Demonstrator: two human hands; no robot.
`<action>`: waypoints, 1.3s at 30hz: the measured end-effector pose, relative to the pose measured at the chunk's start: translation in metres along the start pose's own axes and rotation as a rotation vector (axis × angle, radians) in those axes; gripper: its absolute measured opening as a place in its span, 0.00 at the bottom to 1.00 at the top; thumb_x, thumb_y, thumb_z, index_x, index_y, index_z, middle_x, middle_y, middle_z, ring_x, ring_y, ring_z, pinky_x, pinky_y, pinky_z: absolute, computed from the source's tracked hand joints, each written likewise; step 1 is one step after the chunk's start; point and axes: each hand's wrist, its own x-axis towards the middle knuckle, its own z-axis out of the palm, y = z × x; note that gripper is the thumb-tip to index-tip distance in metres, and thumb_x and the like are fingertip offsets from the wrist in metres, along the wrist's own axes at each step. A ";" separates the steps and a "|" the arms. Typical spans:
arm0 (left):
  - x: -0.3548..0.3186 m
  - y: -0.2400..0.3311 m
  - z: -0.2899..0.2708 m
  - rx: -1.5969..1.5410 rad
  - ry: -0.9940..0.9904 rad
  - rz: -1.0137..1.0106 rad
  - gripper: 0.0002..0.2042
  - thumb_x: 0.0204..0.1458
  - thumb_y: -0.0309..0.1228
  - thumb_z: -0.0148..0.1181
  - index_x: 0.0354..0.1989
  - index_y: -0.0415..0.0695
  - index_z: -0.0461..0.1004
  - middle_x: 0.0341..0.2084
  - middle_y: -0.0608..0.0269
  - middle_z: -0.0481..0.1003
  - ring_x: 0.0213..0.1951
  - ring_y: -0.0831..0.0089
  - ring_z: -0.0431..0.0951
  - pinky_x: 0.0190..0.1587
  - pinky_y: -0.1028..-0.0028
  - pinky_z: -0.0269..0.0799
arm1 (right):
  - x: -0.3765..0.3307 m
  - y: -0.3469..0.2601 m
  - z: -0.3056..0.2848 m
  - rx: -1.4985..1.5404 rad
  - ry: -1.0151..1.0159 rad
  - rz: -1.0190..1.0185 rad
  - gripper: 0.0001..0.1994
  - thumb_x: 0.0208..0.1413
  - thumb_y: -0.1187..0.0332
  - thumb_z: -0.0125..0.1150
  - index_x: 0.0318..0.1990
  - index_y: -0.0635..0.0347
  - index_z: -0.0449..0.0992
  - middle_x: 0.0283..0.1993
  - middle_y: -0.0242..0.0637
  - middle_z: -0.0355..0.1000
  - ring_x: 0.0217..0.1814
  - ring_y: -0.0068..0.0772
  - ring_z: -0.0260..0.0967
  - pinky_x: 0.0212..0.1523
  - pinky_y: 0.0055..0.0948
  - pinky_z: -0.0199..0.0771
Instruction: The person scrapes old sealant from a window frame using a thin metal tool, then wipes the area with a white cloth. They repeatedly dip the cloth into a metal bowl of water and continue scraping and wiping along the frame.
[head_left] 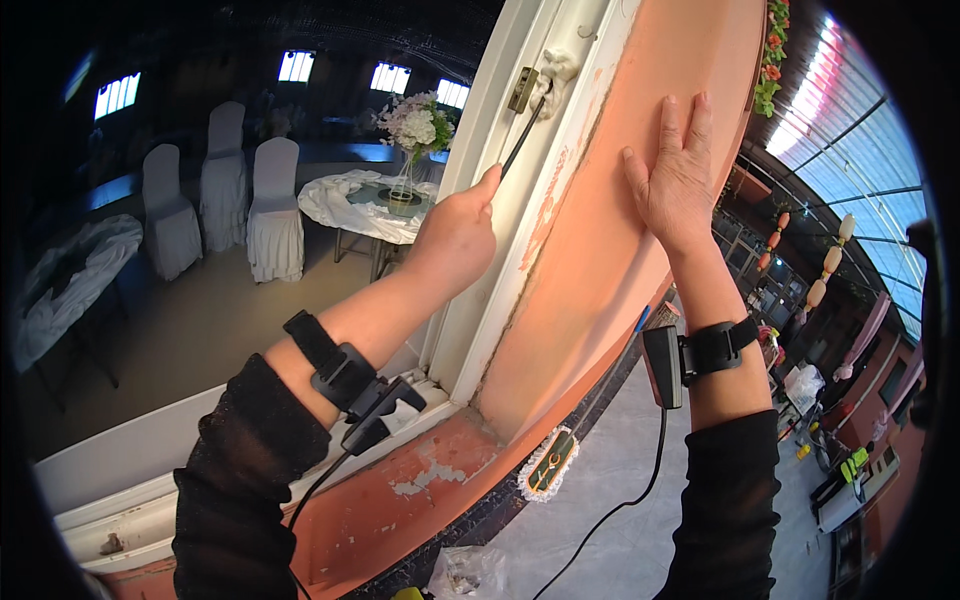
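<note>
My left hand point(455, 232) is closed round a thin, dark, straight tool point(517, 149); its handle is hidden in the fist, so I cannot tell its exact kind. The shaft slants up along the white window frame point(487, 245). Its far end meets a lumpy whitish patch point(557, 72) with a dark hollow in the frame. Just left of that patch sits a small metal latch plate point(522, 90). My right hand point(678, 190) rests flat on the salmon-coloured wall point(590, 215) beside the frame, fingers and thumb apart, holding nothing.
Through the window, white-covered chairs point(275, 200), a round table point(350, 205) and a flower vase point(408, 180) stand in a dim room. Below right, a flat mop head point(549, 465) and a plastic bag point(468, 572) lie on the floor. A cable point(640, 505) hangs from my right wrist device.
</note>
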 end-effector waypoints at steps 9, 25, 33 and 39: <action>-0.103 -0.025 -0.066 0.668 -0.640 -0.112 0.38 0.46 0.18 0.47 0.70 0.47 0.47 0.30 0.42 0.75 0.33 0.45 0.76 0.39 0.56 0.71 | 0.003 -0.003 -0.002 -0.026 -0.024 0.007 0.36 0.53 0.57 0.59 0.66 0.64 0.54 0.73 0.57 0.35 0.75 0.57 0.37 0.71 0.39 0.48; -0.046 -0.062 -0.018 0.158 -0.146 0.147 0.27 0.58 0.22 0.43 0.67 0.54 0.55 0.33 0.37 0.74 0.34 0.41 0.74 0.39 0.58 0.71 | 0.003 -0.003 -0.004 -0.062 -0.037 -0.026 0.35 0.55 0.55 0.58 0.65 0.66 0.55 0.71 0.64 0.38 0.73 0.61 0.40 0.69 0.41 0.50; -0.126 -0.097 -0.093 0.740 -0.669 -0.046 0.37 0.46 0.18 0.49 0.68 0.57 0.53 0.31 0.48 0.75 0.34 0.50 0.77 0.40 0.57 0.73 | 0.004 -0.001 -0.002 -0.073 -0.018 -0.063 0.36 0.55 0.55 0.57 0.66 0.65 0.53 0.71 0.65 0.38 0.73 0.64 0.40 0.69 0.42 0.49; -0.113 -0.106 -0.096 0.649 -0.515 -0.019 0.35 0.47 0.20 0.48 0.67 0.59 0.57 0.30 0.49 0.76 0.32 0.50 0.77 0.38 0.56 0.72 | 0.004 -0.004 -0.004 -0.067 -0.024 -0.056 0.36 0.55 0.55 0.57 0.66 0.65 0.53 0.71 0.65 0.37 0.73 0.63 0.39 0.70 0.42 0.49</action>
